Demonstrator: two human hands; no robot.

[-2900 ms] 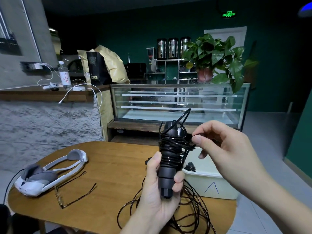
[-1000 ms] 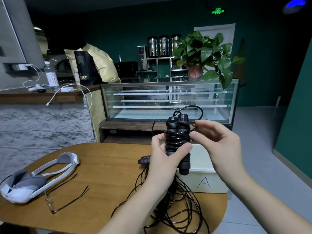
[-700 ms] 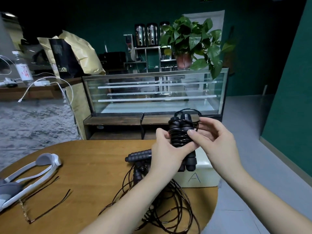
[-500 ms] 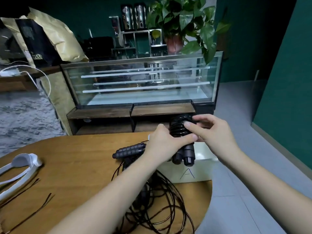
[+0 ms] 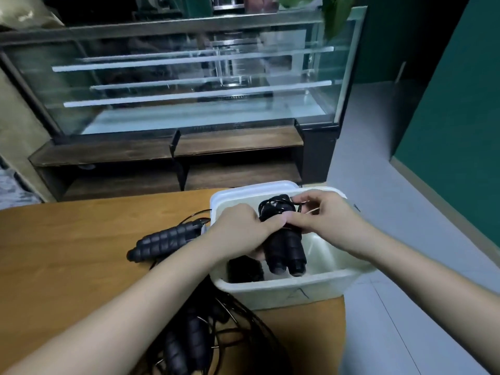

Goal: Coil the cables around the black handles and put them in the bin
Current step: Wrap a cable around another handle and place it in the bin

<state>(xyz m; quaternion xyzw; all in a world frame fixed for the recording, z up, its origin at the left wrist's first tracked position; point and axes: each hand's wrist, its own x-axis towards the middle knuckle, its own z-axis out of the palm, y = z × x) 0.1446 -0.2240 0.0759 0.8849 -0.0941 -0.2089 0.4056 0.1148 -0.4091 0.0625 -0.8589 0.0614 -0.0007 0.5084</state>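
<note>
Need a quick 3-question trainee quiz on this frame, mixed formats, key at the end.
1. True or false: the coiled handle bundle is held over the open white bin.
2. Which hand grips the bundle's middle? A) left hand B) right hand C) neither
3. Fill in: the loose ribbed black handle lies on the ____ table, beside the bin.

Key
1. True; both hands hold it above the bin's opening.
2. A; the right hand pinches the cable loops at the bundle's top.
3. Wooden; uncoiled cables also lie there, nearer the camera.
</note>
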